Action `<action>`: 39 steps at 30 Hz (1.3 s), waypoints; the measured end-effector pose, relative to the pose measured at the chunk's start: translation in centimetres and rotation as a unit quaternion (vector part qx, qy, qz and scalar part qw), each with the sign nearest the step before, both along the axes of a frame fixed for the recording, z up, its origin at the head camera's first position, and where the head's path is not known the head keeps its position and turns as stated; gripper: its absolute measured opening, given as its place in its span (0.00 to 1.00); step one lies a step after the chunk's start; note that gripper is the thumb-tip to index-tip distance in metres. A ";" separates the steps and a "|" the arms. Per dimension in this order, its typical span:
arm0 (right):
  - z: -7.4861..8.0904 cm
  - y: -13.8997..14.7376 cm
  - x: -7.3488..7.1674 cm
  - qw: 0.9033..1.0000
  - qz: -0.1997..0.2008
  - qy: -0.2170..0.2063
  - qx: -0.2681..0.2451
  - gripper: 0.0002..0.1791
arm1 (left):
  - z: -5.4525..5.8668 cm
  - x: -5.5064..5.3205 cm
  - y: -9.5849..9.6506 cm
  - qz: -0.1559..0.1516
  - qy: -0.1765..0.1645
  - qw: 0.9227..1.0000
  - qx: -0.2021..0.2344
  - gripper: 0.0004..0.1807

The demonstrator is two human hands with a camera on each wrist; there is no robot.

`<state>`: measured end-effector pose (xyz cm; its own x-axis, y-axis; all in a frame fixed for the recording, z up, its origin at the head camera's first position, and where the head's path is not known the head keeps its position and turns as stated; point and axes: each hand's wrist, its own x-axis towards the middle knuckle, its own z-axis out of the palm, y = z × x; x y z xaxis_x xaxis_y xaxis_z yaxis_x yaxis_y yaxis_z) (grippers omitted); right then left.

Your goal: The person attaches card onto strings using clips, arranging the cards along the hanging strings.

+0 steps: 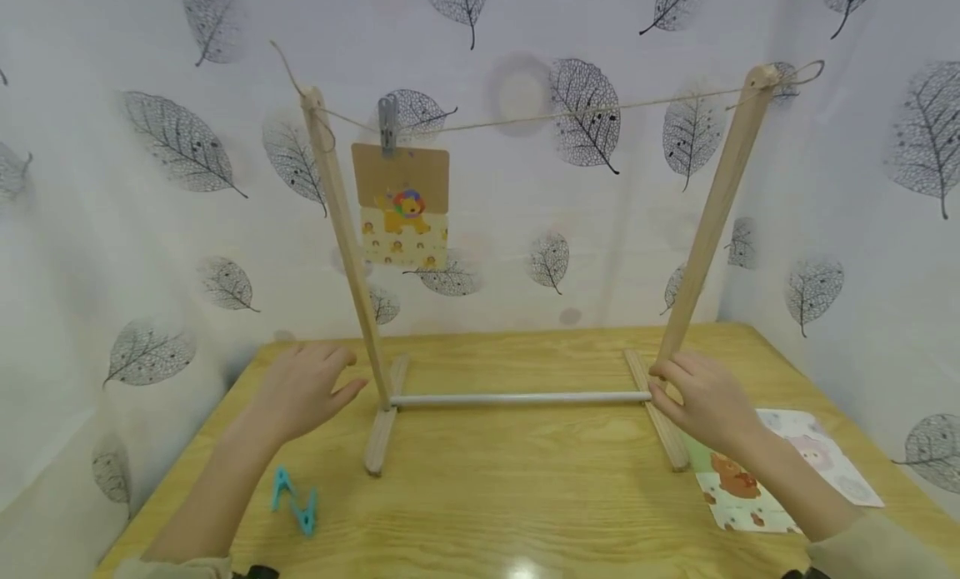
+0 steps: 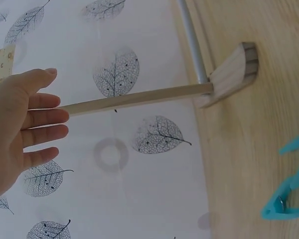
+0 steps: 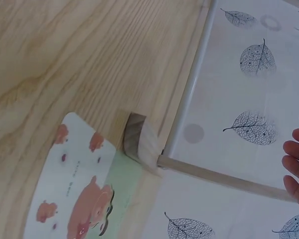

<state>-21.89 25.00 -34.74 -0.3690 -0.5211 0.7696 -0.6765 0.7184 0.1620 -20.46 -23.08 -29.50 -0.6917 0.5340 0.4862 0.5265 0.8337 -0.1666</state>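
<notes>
A wooden frame has a left post [image 1: 347, 237], a right post [image 1: 711, 217] and a white rod [image 1: 517, 398] joining them low down. String [image 1: 525, 122] runs between the post tops. From it a grey clothespin [image 1: 387, 127] holds a lion-print card [image 1: 405, 208] near the left end. My left hand [image 1: 303, 391], fingers loosely extended, is beside the lower left post with nothing in it. Close by the lower right post is my right hand [image 1: 705, 400], its fingers overlapping the post in the head view. The right wrist view shows those fingers [image 3: 296, 164] relaxed and apart.
Two turquoise clothespins [image 1: 295, 502] lie on the wooden table [image 1: 517, 487] at front left. A bear-print card [image 1: 738, 487] and a white card with a pink animal [image 1: 821, 454] lie under the right forearm. A leaf-print curtain [image 1: 502, 271] hangs behind.
</notes>
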 end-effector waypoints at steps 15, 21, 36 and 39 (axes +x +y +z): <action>-2.0 3.0 1.2 0.992 -0.076 -0.094 0.022 0.10 | -2.1 0.8 -2.8 0.064 -0.095 0.993 0.026 0.16; -2.2 3.4 1.6 0.985 -0.110 -0.130 0.029 0.08 | -3.4 0.9 -4.5 0.104 -0.129 0.986 0.033 0.15; -3.1 5.5 1.8 0.961 -0.176 -0.212 0.022 0.11 | -5.6 1.6 -7.8 0.228 -0.291 0.928 0.040 0.19; -3.4 6.0 1.7 0.954 -0.187 -0.232 0.026 0.12 | -6.1 1.8 -8.1 0.249 -0.321 0.913 0.047 0.20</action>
<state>-20.17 31.03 -38.18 -0.8307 -0.3201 0.4555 -0.3827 0.9225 -0.0498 -18.71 -31.18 -35.56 -0.9956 0.0531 -0.0775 0.0429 0.9909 0.1272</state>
